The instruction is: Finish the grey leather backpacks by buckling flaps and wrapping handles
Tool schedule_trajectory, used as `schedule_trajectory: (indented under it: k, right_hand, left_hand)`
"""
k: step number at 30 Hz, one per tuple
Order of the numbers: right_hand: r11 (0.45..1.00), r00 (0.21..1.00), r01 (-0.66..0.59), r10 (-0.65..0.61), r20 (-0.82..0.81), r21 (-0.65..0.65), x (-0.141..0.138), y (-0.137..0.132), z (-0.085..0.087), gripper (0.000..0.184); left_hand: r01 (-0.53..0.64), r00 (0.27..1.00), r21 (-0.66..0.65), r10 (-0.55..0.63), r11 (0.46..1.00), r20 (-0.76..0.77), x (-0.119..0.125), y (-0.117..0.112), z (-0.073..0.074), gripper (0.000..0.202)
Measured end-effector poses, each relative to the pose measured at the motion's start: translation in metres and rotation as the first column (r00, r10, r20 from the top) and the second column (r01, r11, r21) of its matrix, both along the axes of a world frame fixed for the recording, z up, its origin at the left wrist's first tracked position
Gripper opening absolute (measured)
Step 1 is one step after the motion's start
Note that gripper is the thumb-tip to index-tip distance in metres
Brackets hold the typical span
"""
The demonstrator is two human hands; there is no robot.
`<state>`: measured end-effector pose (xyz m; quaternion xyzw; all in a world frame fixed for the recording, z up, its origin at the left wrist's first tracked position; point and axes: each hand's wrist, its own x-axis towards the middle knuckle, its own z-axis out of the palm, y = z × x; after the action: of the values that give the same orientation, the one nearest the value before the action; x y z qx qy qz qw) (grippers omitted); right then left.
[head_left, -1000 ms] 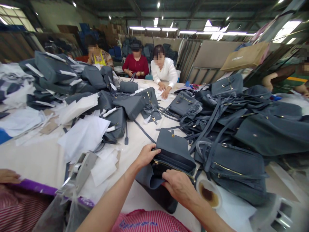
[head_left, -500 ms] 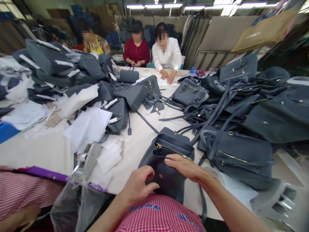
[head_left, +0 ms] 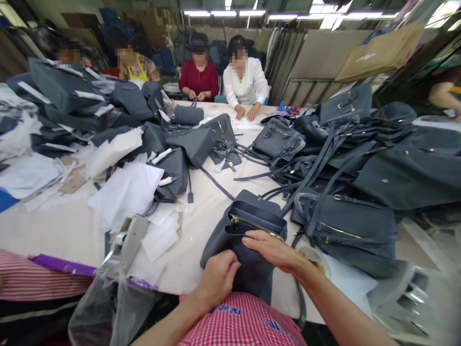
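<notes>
A dark grey-blue backpack (head_left: 248,254) stands in front of me with its top flap laid back and its mouth open. A gold zipper (head_left: 252,226) runs along the opening. My left hand (head_left: 221,275) is closed at the front panel, thumb and fingers pressed together; what they hold, if anything, is hidden. My right hand (head_left: 270,247) lies with fingers stretched out over the front upper edge of the mouth, touching the leather. Below the bag shows a red checked apron (head_left: 237,322).
Piled bags (head_left: 355,230) with straps lie at the right, and more bags (head_left: 68,91) at the left. White paper sheets (head_left: 127,190) and a grey metal device (head_left: 127,242) are nearer left. A coworker in white (head_left: 245,79) and others sit across the table.
My left hand has closed its thumb and fingers together and moved slightly right against the front panel. The right hand stays on the bag's edge. The camera view has shifted a little.
</notes>
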<state>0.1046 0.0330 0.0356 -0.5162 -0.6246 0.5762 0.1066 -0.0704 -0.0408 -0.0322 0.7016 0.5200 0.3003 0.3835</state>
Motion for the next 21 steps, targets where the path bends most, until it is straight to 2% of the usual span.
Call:
schedule_trajectory:
  k: [2,3,4,5,6,7,8,9,10,11,12,14,16,17,19,20,21]
  right_hand:
    - [1.0,1.0,-0.009,0.009,-0.002,0.01,0.002,0.0,0.0,0.026]
    - [1.0,1.0,-0.011,0.011,0.008,0.027,0.003,0.0,0.0,0.026]
    - [0.998,0.999,-0.02,0.018,0.032,0.063,0.004,0.0,-0.001,0.027]
    - [0.993,0.997,-0.037,0.03,0.064,0.113,0.004,-0.001,-0.002,0.029]
    - [0.984,0.994,-0.058,0.041,0.1,0.168,0.004,-0.003,-0.003,0.03]
    - [0.973,0.99,-0.077,0.049,0.132,0.217,0.001,-0.006,-0.003,0.03]
    - [0.959,0.985,-0.098,0.057,0.161,0.264,-0.002,-0.01,-0.003,0.03]
    - [0.942,0.98,-0.116,0.057,0.19,0.314,-0.006,-0.014,-0.003,0.028]
    - [0.919,0.973,-0.134,0.052,0.223,0.37,-0.012,-0.02,-0.002,0.026]
    - [0.89,0.963,-0.159,0.045,0.265,0.427,-0.017,-0.025,-0.001,0.023]
    - [0.852,0.947,-0.199,0.041,0.319,0.483,-0.023,-0.031,0.0,0.02]
    - [0.783,0.904,-0.292,0.039,0.426,0.549,-0.034,-0.04,0.002,0.015]
    - [0.754,0.876,-0.347,0.047,0.48,0.558,-0.041,-0.046,0.001,0.012]
    - [0.742,0.872,-0.363,0.057,0.487,0.563,-0.044,-0.048,-0.001,0.012]
    - [0.721,0.881,-0.369,0.07,0.468,0.587,-0.048,-0.05,-0.01,0.016]
    - [0.713,0.89,-0.361,0.07,0.451,0.601,-0.05,-0.05,-0.016,0.02]
    - [0.708,0.898,-0.349,0.066,0.435,0.614,-0.051,-0.051,-0.022,0.025]
  left_hand:
    - [-0.091,0.973,-0.23,0.135,0.969,0.187,-0.016,0.004,-0.004,0.023]
    - [-0.143,0.953,-0.307,0.215,0.941,0.215,-0.03,0.007,-0.005,0.026]
    - [-0.22,0.94,-0.336,0.291,0.916,0.179,-0.046,0.01,-0.005,0.029]
    - [-0.291,0.943,-0.295,0.325,0.91,0.075,-0.064,0.014,-0.004,0.031]
    - [-0.324,0.946,-0.223,0.307,0.92,-0.108,-0.084,0.019,-0.002,0.031]
    - [-0.337,0.902,-0.18,0.262,0.924,-0.342,-0.102,0.023,0.001,0.034]
    - [-0.352,0.815,-0.122,0.24,0.928,-0.527,-0.119,0.027,0.006,0.034]
    - [-0.331,0.748,-0.001,0.262,0.943,-0.609,-0.132,0.032,0.012,0.029]
    - [-0.28,0.717,0.133,0.299,0.951,-0.63,-0.14,0.037,0.018,0.025]
    - [-0.237,0.715,0.266,0.353,0.934,-0.603,-0.143,0.042,0.026,0.025]
    - [-0.195,0.744,0.378,0.388,0.905,-0.545,-0.141,0.048,0.034,0.027]
    - [-0.123,0.836,0.508,0.365,0.853,-0.41,-0.12,0.057,0.055,0.027]
    - [-0.005,0.918,0.533,0.215,0.846,-0.333,-0.083,0.066,0.078,0.025]
    - [0.077,0.939,0.533,0.118,0.842,-0.322,-0.06,0.07,0.09,0.031]
    - [0.349,0.893,0.446,-0.15,0.824,-0.424,-0.012,0.077,0.108,0.055]
    - [0.443,0.854,0.414,-0.236,0.795,-0.463,0.011,0.081,0.112,0.06]
    - [0.558,0.795,0.383,-0.344,0.736,-0.499,0.033,0.085,0.114,0.056]
